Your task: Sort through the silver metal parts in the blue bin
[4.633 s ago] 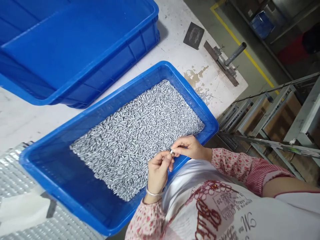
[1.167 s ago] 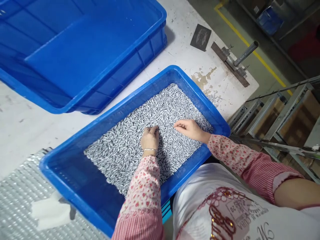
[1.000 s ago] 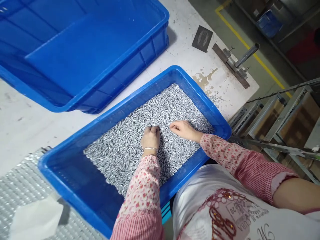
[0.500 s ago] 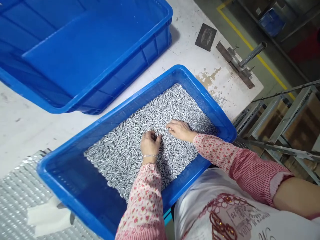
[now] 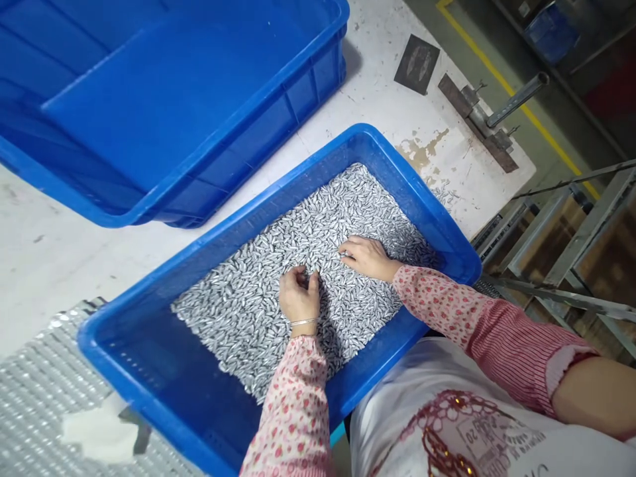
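A blue plastic tub (image 5: 163, 414) holds a broad layer of small silvery, spindle-shaped metal pieces (image 5: 258, 291). My left hand (image 5: 299, 296), with a bracelet at its wrist, rests over the middle of the layer. Its fingers curl, and a gap shows between thumb and forefinger; nothing can be seen held there. To its right, my right hand (image 5: 368, 258) lies low on the pieces, fingers bent and tips pinched around a small metal piece. Other pieces touch both hands and partly hide the fingertips.
A larger blue crate (image 5: 209, 119) stands beyond the tub on the white table (image 5: 370, 99). Toward the table's far right end are a dark square plate (image 5: 417, 64) and a metal clamp fixture (image 5: 479, 122). Ridged silvery sheeting (image 5: 40, 391) carries a white piece (image 5: 99, 430) at lower left.
The view has shifted slightly, so most things appear a little farther right. My left thumb and fingers have parted somewhat. My right hand stays pinched over the pieces.
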The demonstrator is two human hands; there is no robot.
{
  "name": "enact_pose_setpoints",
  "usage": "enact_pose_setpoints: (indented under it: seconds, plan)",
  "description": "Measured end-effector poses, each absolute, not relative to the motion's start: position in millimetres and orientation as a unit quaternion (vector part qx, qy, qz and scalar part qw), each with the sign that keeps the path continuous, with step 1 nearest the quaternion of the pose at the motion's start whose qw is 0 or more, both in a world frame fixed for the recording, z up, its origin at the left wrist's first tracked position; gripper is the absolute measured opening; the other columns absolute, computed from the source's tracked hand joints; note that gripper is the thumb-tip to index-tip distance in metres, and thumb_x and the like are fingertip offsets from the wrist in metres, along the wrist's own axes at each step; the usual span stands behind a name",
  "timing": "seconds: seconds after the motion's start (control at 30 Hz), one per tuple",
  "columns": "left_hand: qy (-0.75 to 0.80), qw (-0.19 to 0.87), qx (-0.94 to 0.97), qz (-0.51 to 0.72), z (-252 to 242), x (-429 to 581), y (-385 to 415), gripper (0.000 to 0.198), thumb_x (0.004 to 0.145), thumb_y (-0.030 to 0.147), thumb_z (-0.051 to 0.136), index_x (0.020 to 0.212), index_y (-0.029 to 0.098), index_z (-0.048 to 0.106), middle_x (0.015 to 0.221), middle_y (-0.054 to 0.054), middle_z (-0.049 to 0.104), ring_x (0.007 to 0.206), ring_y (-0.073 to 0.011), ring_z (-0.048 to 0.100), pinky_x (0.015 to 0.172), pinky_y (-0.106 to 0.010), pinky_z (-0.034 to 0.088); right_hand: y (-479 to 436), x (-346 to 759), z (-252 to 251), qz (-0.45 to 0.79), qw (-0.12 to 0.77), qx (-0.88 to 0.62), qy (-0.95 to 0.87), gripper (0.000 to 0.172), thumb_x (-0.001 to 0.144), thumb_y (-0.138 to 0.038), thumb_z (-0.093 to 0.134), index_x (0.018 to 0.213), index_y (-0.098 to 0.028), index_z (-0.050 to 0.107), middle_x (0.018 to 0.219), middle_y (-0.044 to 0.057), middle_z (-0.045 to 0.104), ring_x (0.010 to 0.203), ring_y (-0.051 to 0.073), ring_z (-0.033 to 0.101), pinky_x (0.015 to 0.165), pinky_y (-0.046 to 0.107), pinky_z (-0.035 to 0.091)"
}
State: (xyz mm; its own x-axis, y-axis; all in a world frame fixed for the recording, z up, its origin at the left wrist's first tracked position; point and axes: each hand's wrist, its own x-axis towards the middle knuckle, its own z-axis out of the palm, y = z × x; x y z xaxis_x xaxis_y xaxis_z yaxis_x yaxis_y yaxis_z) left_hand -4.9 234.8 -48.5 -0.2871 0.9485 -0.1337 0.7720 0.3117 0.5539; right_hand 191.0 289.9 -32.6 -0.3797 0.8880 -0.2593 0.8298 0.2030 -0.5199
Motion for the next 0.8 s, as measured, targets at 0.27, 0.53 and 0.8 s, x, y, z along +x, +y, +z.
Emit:
enact_pose_setpoints:
  seconds: [0.27, 0.53, 0.8]
  plan:
    - [0.763, 0.211, 0.596, 0.134, -45.1, 4.6, 246.1, 0.033, 0.090, 0.039, 0.049, 0.107, 0.021, 0.070, 0.089, -0.008, 0.060, 0.077, -0.0214, 0.056, 0.067, -0.032, 0.040, 290.9, 189.3, -31.8, 0.296, 0.042, -0.560, -0.772, 0.018, 0.090, -0.029, 0.057, 0.099, -0.023, 0.071, 0.093, 0.003, 0.067, 0.085, 0.016, 0.060, 0.070, 0.026, 0.039]
    - [0.768, 0.243, 0.577, 0.134, -43.4, 7.8, 251.5, 0.022, 0.086, 0.034, 0.055, 0.091, 0.019, 0.071, 0.084, -0.008, 0.063, 0.073, -0.0211, 0.057, 0.069, -0.033, 0.043, 292.0, 188.8, -28.8, 0.333, 0.085, -0.572, -0.744, 0.016, 0.087, -0.024, 0.059, 0.095, -0.021, 0.072, 0.088, 0.003, 0.067, 0.081, 0.016, 0.061, 0.071, 0.026, 0.042]
    - [0.724, 0.296, 0.500, 0.371, -19.3, 22.0, 215.3, 0.023, 0.084, 0.039, 0.061, 0.089, 0.017, 0.067, 0.082, -0.004, 0.067, 0.070, -0.0143, 0.061, 0.069, -0.028, 0.050, 266.0, 164.8, -24.2, 0.705, 0.273, -0.468, -0.458, 0.023, 0.078, -0.029, 0.068, 0.096, -0.015, 0.070, 0.081, 0.002, 0.070, 0.070, 0.011, 0.062, 0.066, 0.024, 0.050]
